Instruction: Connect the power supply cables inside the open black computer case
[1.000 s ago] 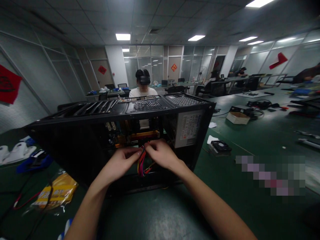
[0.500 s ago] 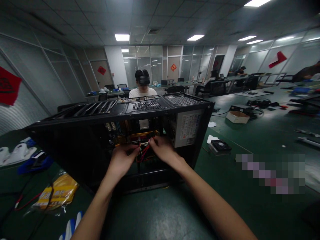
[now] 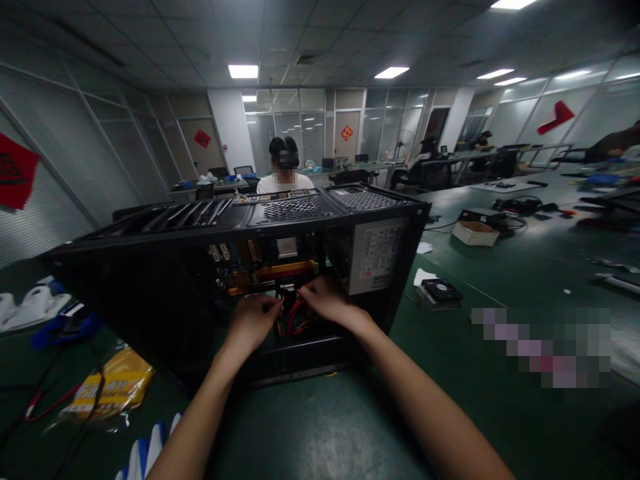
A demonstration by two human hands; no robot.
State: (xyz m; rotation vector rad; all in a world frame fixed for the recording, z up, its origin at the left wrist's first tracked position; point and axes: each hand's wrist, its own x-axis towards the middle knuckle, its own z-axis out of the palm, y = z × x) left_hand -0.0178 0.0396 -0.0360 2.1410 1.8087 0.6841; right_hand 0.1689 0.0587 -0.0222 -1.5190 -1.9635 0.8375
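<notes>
A black computer case (image 3: 210, 233) lies on the green table with its near side uncovered. Both hands reach into that opening. My left hand (image 3: 253, 319) pinches a thin cable among the red and black power cables (image 3: 294, 317). Beside it, my right hand (image 3: 325, 298) has its fingers closed on the same bundle, at a connector end that is partly hidden. Behind the fingers stands the motherboard (image 3: 287, 248), with yellow slots (image 3: 287, 270) below its processor area. To the right of my right hand sits the silver power supply (image 3: 377, 257).
Right of the case are a CPU cooler fan (image 3: 440, 292) and a small open box (image 3: 475, 232). On the left lie a yellow packet (image 3: 113, 383), a blue tool (image 3: 65, 327) and blue-white gloves (image 3: 145, 450). A person (image 3: 285, 180) sits behind the case.
Both hands have come slightly lower with the cables, away from the yellow slots, and more of the motherboard shows. The view has shifted a little.
</notes>
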